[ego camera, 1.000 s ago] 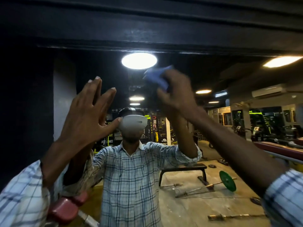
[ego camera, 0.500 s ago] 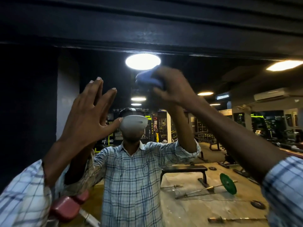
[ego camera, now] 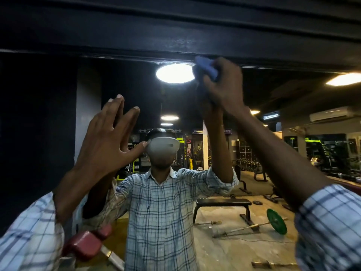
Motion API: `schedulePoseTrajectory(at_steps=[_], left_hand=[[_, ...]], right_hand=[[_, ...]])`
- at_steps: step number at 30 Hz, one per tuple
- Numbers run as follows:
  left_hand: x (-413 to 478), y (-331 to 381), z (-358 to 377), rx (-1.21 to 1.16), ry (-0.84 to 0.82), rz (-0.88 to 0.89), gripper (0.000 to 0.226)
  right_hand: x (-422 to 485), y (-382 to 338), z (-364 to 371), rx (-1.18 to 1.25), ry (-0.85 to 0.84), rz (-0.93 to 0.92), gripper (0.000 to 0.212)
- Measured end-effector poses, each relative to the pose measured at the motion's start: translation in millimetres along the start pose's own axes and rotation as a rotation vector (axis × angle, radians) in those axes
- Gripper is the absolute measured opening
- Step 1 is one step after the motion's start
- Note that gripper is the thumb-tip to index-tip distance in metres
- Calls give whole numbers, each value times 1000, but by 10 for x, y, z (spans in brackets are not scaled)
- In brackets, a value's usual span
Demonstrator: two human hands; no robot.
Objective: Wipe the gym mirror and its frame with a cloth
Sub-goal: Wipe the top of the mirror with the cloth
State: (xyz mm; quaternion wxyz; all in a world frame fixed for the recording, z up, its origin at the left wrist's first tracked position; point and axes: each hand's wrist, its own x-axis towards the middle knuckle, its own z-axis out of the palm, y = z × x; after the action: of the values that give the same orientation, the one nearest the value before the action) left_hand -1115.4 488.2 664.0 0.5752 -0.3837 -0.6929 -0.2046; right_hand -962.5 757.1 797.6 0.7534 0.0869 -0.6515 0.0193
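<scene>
1. Head view: the right hand (ego camera: 222,85) grips a blue cloth (ego camera: 207,67), fingers curled round it, at the top edge of the mirror (ego camera: 136,89), against the dark frame (ego camera: 175,42).
2. The left hand (ego camera: 109,137) is lower left, fingers straight and spread, palm toward the glass.
3. Open glass lies right of the cloth.
4. Reflected wall lettering is unreadable.

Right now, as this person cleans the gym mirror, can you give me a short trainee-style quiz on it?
1. True or false: the right hand grips a blue cloth.
2. On the mirror, the cloth is at: A the top edge, by the black frame; B the bottom; C the left side.
3. Fill in: the left hand is ____, fingers spread.
Key: 1 true; 2 A; 3 open.
</scene>
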Motion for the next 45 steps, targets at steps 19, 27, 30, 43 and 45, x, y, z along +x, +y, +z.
schedulePoseTrajectory(at_steps=[19,27,30,43,45], left_hand=[[-78,-208,-30,-4,-17,39,96],[-61,-396,-161,-13,-39,35,100],[-75,-452,-186,-21,-37,5,102],[-106,-593,-294,-6,-67,-53,110],[-122,-644,-320,5,-85,-75,113]], right_hand=[[-1310,-374,-77,107,-562,-270,21],[-1089,-761,343,105,-421,-167,21],[-872,-737,341,83,-473,-308,18],[-260,-510,305,41,-260,-152,24],[-165,-409,317,69,1,110,20]])
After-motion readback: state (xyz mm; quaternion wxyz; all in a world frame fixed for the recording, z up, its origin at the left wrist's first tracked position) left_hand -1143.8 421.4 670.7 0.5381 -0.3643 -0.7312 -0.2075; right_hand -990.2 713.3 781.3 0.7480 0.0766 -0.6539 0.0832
